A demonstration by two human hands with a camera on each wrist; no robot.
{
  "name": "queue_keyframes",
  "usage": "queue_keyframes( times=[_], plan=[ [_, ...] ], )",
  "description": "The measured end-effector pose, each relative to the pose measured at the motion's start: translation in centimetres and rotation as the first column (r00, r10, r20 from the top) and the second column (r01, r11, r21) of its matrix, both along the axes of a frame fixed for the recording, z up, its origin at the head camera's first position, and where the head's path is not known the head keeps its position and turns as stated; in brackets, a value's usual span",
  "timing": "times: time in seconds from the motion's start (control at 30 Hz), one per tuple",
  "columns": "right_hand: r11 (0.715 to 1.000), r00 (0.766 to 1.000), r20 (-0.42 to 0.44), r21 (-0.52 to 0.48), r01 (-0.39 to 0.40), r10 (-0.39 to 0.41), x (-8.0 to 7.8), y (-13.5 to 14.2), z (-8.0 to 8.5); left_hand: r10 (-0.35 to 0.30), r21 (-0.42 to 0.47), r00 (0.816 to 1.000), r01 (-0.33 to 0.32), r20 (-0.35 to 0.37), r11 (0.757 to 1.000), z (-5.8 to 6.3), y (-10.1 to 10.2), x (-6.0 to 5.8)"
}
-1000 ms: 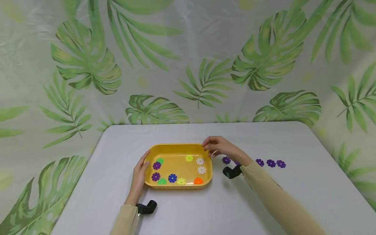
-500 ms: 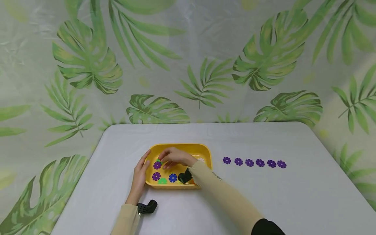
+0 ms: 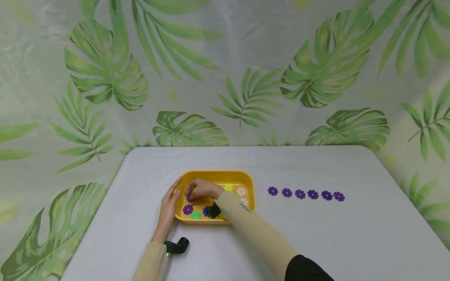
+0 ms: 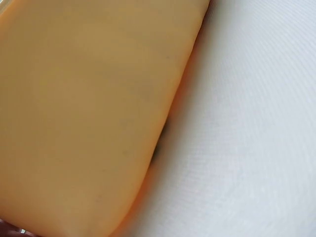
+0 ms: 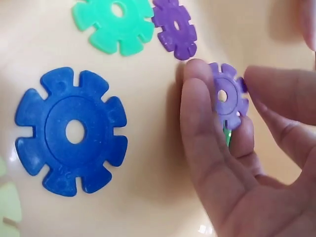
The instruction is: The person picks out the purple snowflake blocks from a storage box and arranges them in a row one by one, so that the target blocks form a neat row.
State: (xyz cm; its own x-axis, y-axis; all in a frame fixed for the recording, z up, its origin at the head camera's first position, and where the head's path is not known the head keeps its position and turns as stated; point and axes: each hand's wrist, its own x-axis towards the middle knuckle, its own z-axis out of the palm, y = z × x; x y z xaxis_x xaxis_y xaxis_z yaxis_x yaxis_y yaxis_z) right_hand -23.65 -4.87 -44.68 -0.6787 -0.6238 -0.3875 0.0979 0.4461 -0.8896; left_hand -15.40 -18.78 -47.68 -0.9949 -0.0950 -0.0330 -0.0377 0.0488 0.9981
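My left hand (image 3: 166, 212) holds the yellow tray (image 3: 218, 171) by its left end, thumb at the rim and fingers along the outside wall. In the left wrist view only the tray's outer wall (image 4: 94, 113) and the white tabletop show clearly. Inside the tray's left part, my right hand (image 3: 204, 189) pinches a purple notched plastic disc (image 5: 232, 106) between thumb and fingers; the disc is tilted. A bit of green (image 5: 227, 136) shows beneath it. Close by lie another purple disc (image 3: 188, 209), a green disc (image 5: 94, 22) and a blue disc (image 5: 54, 148).
White discs (image 3: 241, 191) and a yellow disc (image 3: 228, 187) lie at the tray's right side. My forearm hides part of the tray floor. Several purple discs (image 3: 300, 194) form a row on the white table (image 3: 351, 234) to the right. A leaf-patterned cloth hangs behind.
My right hand has moved left from beyond the tray's right rim to its left part, and its fingers have come onto a purple disc. My left hand stays on the tray.
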Motion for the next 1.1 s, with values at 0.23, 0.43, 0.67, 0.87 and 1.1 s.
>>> queue_keyframes(
  times=[0.23,0.43,0.67,0.87,1.1],
  plan=[
    [0.999,0.999,-0.042,0.050,0.006,-0.004,-0.3,1.0,0.2,-0.002,-0.006,1.000,0.002,0.014,1.000,2.1,0.6,0.9],
    [0.992,0.992,-0.008,0.041,-0.122,0.123,-0.5,1.4,0.2,0.000,-0.001,1.000,0.000,0.003,1.000,2.2,0.5,1.1],
    [0.981,0.983,0.044,0.074,-0.182,0.179,0.2,0.8,-0.1,-0.012,0.000,1.000,0.012,-0.004,1.000,1.8,0.6,0.8],
    [0.981,0.990,0.007,0.132,-0.139,0.139,0.3,1.1,-0.1,-0.008,0.008,1.000,0.008,-0.009,1.000,1.8,0.6,0.8],
    [0.982,0.983,0.036,0.055,-0.181,0.179,-1.0,3.7,1.4,0.006,-0.004,1.000,-0.006,-0.011,1.000,0.1,0.1,0.1]
  ],
)
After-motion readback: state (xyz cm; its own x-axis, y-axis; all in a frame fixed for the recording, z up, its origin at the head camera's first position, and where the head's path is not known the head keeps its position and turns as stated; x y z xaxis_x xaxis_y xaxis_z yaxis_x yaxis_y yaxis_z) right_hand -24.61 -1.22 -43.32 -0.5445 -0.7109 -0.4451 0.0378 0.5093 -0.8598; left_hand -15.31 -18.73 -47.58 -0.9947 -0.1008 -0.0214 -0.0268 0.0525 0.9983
